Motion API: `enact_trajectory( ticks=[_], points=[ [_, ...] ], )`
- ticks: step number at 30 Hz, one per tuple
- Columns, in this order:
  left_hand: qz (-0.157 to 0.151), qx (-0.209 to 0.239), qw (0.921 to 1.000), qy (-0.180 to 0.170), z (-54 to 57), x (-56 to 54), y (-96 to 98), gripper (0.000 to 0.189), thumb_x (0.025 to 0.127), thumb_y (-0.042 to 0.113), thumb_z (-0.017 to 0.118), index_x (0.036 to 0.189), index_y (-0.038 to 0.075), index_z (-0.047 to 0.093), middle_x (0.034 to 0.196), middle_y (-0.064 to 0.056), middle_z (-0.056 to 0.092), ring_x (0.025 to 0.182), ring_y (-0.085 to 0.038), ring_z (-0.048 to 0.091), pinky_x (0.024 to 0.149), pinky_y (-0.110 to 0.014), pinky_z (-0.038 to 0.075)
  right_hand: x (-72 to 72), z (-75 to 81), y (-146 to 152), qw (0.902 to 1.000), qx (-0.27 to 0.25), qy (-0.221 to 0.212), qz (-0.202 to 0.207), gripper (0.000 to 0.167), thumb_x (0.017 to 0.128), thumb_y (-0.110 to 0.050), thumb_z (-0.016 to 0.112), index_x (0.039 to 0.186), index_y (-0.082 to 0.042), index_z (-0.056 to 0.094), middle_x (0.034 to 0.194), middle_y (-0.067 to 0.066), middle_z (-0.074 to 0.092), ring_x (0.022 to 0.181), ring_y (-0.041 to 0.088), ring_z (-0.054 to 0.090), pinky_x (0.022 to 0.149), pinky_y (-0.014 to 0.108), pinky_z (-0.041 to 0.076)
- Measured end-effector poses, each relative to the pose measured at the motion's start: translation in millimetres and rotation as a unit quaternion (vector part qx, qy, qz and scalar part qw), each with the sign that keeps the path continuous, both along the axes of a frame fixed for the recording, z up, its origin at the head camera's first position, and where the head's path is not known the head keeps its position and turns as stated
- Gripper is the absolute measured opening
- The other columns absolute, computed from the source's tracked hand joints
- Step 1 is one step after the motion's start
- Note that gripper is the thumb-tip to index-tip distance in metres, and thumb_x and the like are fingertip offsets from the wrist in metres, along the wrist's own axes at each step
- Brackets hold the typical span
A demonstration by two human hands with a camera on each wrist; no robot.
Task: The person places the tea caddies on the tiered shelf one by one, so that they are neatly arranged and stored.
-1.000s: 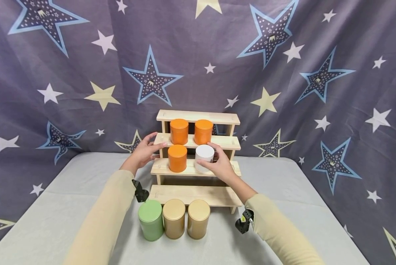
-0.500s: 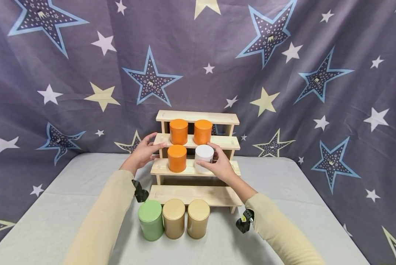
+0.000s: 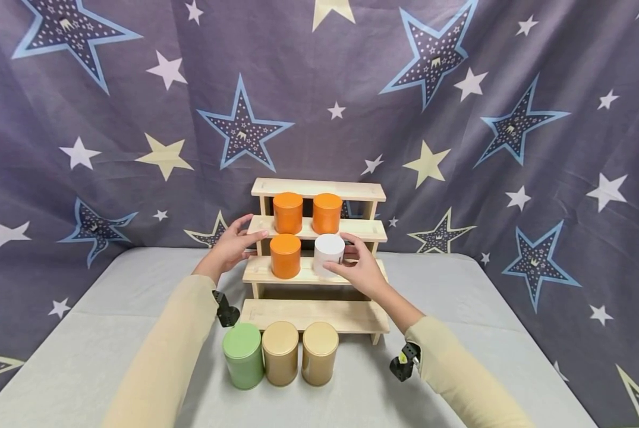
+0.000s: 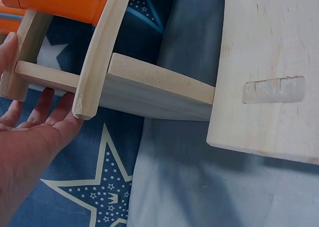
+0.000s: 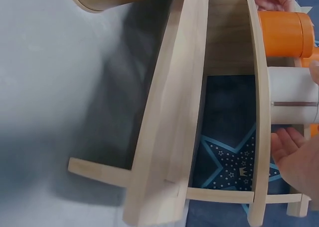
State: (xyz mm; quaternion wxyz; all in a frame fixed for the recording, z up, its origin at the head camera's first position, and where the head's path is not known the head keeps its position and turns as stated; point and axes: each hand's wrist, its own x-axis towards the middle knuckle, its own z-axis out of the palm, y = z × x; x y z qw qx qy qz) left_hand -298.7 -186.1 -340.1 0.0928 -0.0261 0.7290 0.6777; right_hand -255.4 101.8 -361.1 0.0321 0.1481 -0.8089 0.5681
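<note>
A tiered wooden stand (image 3: 319, 315) carries the tins on its steps. My left hand (image 3: 230, 249) holds the stand's left side, thumb on a step and fingers against the frame (image 4: 87, 72). A white tin (image 3: 327, 246) is upright on the second step from the bottom. My right hand (image 3: 364, 270) is loosely spread around that tin's right side, thumb in front; in the right wrist view the fingertips (image 5: 285, 137) show a slight gap from it. To its left is an orange tin (image 3: 285, 257). Two more orange tins (image 3: 288, 214) sit one step higher.
On the grey cloth before the stand are a green tin (image 3: 243, 356) and two gold tins (image 3: 280, 353), side by side. A star-patterned curtain (image 3: 319, 142) hangs behind. The stand's lowest step lies between the front tins and the orange ones.
The right hand has loosened around the white tin and drawn slightly right and back. The white tin stays in place. My left hand keeps its hold on the stand.
</note>
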Motion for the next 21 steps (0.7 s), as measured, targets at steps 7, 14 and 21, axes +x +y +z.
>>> enact_trajectory(
  ticks=[7, 14, 21],
  points=[
    [-0.001, -0.002, 1.0, -0.001, 0.9, 0.7, 0.4, 0.083, 0.089, 0.021, 0.063, 0.152, 0.022, 0.007, 0.155, -0.017, 0.018, 0.138, -0.035, 0.03, 0.111, -0.056, 0.028, 23.4, 18.7, 8, 0.9998, -0.001, 0.007, 0.021, 0.069, 0.08, -0.01, 0.073, 0.139, -0.003, 0.037, 0.122, 0.027, 0.052, 0.114, 0.039, 0.053, 0.099, 0.05, 0.045],
    [0.003, 0.0, 1.0, 0.005, -15.7, -15.3, -5.5, 0.087, 0.087, 0.025, 0.066, 0.152, 0.025, 0.007, 0.155, -0.016, 0.019, 0.138, -0.035, 0.031, 0.11, -0.056, 0.03, 21.8, 1.9, 25, 0.9994, 0.031, 0.007, 0.013, 0.069, 0.08, -0.014, 0.074, 0.14, -0.007, 0.039, 0.125, 0.024, 0.051, 0.116, 0.037, 0.053, 0.099, 0.049, 0.045],
    [0.007, -0.011, 0.9998, 0.015, -20.9, -19.7, -5.6, 0.087, 0.087, 0.027, 0.067, 0.151, 0.026, 0.008, 0.154, -0.016, 0.021, 0.137, -0.034, 0.033, 0.108, -0.055, 0.032, 27.7, -11.0, 41, 0.9987, 0.036, 0.023, 0.026, 0.067, 0.08, -0.017, 0.074, 0.138, -0.01, 0.042, 0.123, 0.02, 0.056, 0.114, 0.032, 0.056, 0.096, 0.044, 0.048]
  ],
)
